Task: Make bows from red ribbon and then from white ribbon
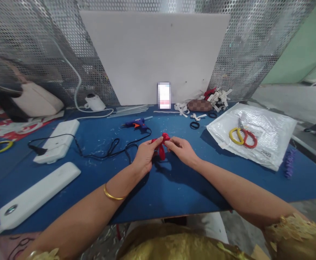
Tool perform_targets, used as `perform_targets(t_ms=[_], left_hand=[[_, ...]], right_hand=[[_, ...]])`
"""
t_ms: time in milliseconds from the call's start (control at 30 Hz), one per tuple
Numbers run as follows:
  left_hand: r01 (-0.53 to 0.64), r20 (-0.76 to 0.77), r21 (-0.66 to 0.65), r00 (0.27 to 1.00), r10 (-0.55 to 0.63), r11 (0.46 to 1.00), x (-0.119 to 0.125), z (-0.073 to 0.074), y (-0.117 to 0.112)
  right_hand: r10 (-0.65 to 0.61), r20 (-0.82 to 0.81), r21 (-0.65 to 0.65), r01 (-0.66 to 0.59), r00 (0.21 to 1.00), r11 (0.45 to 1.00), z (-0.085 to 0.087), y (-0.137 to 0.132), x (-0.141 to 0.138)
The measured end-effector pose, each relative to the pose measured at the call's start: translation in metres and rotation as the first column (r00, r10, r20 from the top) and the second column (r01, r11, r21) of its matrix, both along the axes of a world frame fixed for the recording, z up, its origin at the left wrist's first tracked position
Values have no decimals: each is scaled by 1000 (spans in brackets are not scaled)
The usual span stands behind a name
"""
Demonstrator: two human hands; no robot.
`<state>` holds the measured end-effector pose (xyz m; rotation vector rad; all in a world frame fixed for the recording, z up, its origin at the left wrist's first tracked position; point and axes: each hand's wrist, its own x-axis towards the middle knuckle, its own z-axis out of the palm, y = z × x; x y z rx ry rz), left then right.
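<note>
A red ribbon bow [161, 152] is held up just above the blue table, between my two hands. My left hand [144, 153] pinches it from the left, thumb and fingers closed on its folds. From the right, the thumb and fingertips of my right hand [182, 148] are closed on the bow's upper right edge. One red loop or tail hangs down between the hands. My fingers hide part of the ribbon. Beyond my left hand, a blue glue gun [138, 124] with an orange trigger lies on its side, its black cord running left.
A white power strip [59, 141] and a long white device [38, 195] lie at left. Right, red-and-yellow-handled scissors [243, 137] rest on a white plastic mailer [266, 126]. A phone [164, 95] leans on a white board [158, 54]. Black hair ties [194, 125] and ribbon scraps [220, 98] lie nearby.
</note>
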<state>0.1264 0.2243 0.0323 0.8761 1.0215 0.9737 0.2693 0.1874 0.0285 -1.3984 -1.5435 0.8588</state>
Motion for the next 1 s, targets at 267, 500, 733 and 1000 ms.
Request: perform_targets(t_ms=[267,500,733,1000], left_hand=[[0,36,-15,999,1,1000,-2,1,1],[6,-4,-7,1000,-6,1000,-1,0,2],[-15,71,-32,997,17,999,0,4,1],[18,20,24,1000,-19,1000,2,1,-1]], right_hand=[[-22,-161,-1,22,987,1000,-6,6,-2],[8,-43,24,-7,999,1000,-5,4,-1],[54,40,0,-54,998,999,-6,4,1],[76,-25,-62,-78,997,995,-12,1,-6]])
